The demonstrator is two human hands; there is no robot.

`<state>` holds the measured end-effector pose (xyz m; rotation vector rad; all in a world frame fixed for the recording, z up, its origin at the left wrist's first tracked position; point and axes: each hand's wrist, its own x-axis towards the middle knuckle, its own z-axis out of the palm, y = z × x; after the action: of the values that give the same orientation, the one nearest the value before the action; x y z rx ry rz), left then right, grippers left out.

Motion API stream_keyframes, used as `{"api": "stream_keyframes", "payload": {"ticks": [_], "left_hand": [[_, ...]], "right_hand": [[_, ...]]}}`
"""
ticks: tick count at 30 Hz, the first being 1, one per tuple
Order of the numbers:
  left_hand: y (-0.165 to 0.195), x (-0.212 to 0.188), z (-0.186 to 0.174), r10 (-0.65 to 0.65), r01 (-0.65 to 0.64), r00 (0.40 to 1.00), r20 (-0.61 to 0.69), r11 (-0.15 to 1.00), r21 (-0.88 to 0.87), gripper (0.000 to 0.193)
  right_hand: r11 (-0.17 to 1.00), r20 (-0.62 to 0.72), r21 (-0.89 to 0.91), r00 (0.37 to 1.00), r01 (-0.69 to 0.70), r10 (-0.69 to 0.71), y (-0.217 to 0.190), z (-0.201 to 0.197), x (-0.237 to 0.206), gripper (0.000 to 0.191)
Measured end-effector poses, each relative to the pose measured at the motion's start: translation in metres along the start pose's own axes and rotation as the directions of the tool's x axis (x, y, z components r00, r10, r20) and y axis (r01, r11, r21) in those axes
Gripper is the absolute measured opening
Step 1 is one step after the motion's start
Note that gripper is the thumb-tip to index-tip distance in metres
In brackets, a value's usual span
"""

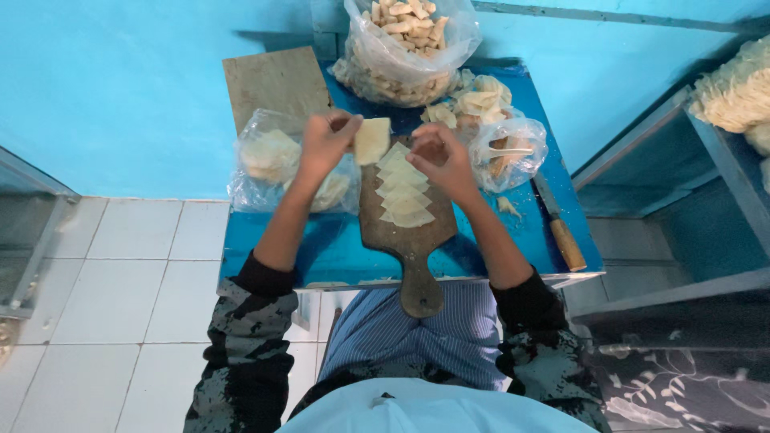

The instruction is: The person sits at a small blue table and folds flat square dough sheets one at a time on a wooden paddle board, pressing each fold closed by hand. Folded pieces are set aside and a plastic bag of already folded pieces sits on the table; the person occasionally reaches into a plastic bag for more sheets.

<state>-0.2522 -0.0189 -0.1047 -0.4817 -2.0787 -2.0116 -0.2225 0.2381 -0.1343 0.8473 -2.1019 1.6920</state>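
Setting: blue-painted walls, white tiled floor, and a small blue-topped work table [337,248] seen from above.
Step technique: in my judgement, the square is best held by its edges only, kept flat, and set down so it overlaps the last piece evenly; a tight pinch could crease or tear the thin sheet.
Work piece: a pale yellow, thin square dough wrapper [372,140], held above the far end of the board, just beyond the row; it looks soft, smooth and slightly floppy.
Left hand: the left hand [325,144] pinches the wrapper's left edge between thumb and fingers.
Right hand: the right hand [441,160] is curled, fingertips drawn together beside the wrapper's right edge; whether it touches the wrapper cannot be told.
Row: an overlapping line of pale dough squares [405,192] lies along the board, corners pointing away from the person.
Board: a brown wooden paddle-shaped cutting board [409,240], handle hanging over the near table edge.
Left of board: a clear plastic bag of pale wrappers [269,160], with a plain wooden slab [273,80] behind it.
Right of board: a clear plastic bag with a pale utensil inside [509,152], and a wooden-handled knife [561,232].
Far end: a large clear bag of cut pale pieces [405,40].
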Motion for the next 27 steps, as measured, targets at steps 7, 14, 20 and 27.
{"api": "stream_keyframes", "payload": {"ticks": [7,14,20,27], "left_hand": [[-0.016,-0.012,0.045,-0.069,0.127,0.982,0.173,0.928,-0.351,0.022],[-0.025,-0.014,0.057,0.033,0.018,0.988,0.153,0.947,-0.322,0.018],[-0.023,-0.018,0.052,0.140,-0.099,0.975,0.173,0.968,-0.230,0.020],[-0.023,-0.018,0.053,0.156,-0.112,0.972,0.177,0.965,-0.236,0.019]], "right_hand": [[0.985,-0.005,0.160,0.998,0.063,-0.063,-0.002,0.013,-0.001,0.058],[0.990,-0.120,0.113,0.990,0.090,-0.076,-0.001,0.015,-0.001,0.060],[0.964,-0.129,0.263,0.992,0.031,0.004,-0.004,0.011,-0.002,0.055],[0.949,-0.104,0.312,0.994,0.050,-0.018,-0.011,0.012,-0.001,0.057]]}}
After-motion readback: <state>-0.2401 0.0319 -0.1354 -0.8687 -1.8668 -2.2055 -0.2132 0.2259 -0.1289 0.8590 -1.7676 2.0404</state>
